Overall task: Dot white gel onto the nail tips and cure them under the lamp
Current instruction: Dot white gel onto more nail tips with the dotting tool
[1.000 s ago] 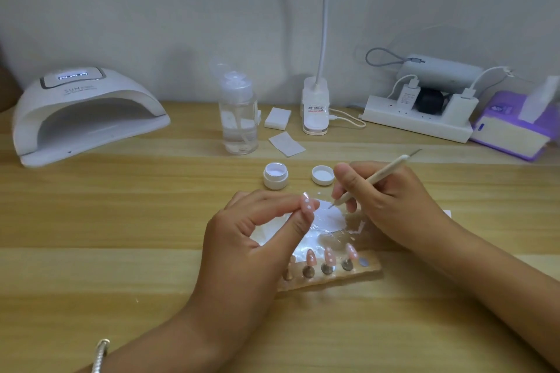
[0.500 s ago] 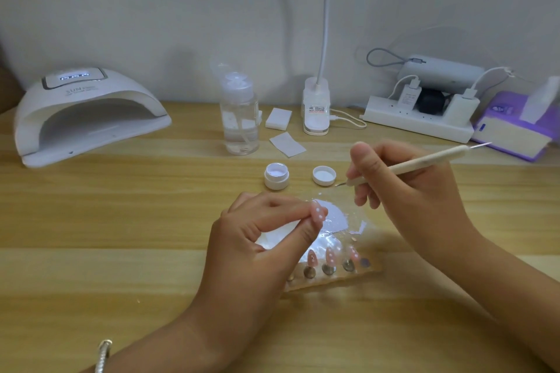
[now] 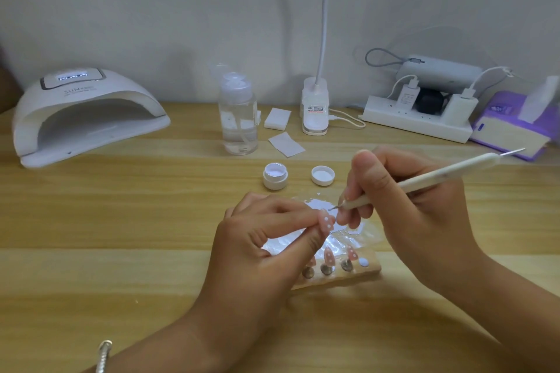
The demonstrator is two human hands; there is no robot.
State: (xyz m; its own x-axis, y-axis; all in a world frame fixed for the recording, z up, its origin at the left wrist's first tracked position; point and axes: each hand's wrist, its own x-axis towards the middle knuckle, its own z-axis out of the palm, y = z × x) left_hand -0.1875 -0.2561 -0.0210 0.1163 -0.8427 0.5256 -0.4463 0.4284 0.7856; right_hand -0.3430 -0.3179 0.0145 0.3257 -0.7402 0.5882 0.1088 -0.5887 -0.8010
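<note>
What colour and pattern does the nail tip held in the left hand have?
The nail tip is pink with white dots; the head view shows it.

- The left grip (image 3: 257,239) is hiding the left end of the wooden holder (image 3: 372,270).
- Its fingers are covering the bottom of the nail tip (image 3: 328,222) it is pinching. Only the top part with white dots is showing.
- The point of the dotting tool (image 3: 424,183) in the right grip (image 3: 403,206) is looking too tiny to tell if it is touching that nail tip.
- The top edge is cutting off the desk lamp neck (image 3: 324,9).
- The right edge is cutting off the blurry purple box (image 3: 512,127).
- The numbers on the curing lamp (image 3: 88,112) are glowing too blurry to read.
- The bottom edge is cutting off the bracelet (image 3: 103,354).
</note>
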